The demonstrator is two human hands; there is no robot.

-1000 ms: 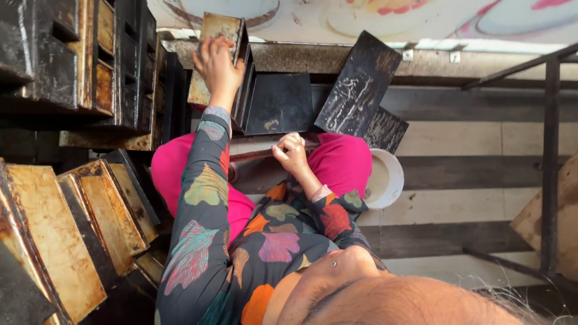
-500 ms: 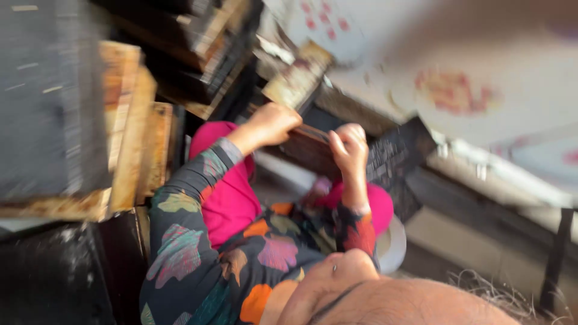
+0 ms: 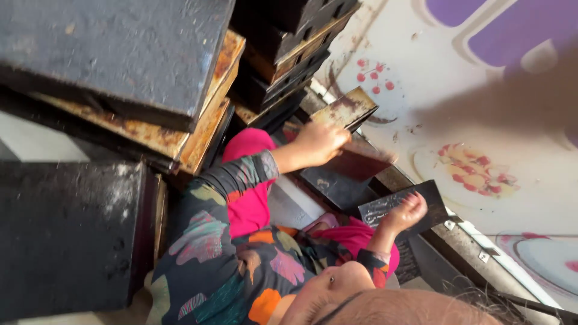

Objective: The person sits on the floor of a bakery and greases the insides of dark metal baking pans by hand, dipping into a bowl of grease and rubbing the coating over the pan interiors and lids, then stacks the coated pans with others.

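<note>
Head view: left hand [image 3: 319, 141] grips rusty tray [image 3: 346, 108], right hand [image 3: 408, 212] black plate [image 3: 402, 207].

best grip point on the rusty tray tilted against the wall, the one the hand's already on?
Probably the near long edge of the rusty tray, where the left hand already sits. It leans tilted against the wall with that rim free; stacked dark trays crowd its far left side, so come from below-right.

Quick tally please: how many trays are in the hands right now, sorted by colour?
rust-brown flat metal tray, gripped by left hand: 1
black flat metal tray, gripped by right hand: 1
Total: 2
</note>
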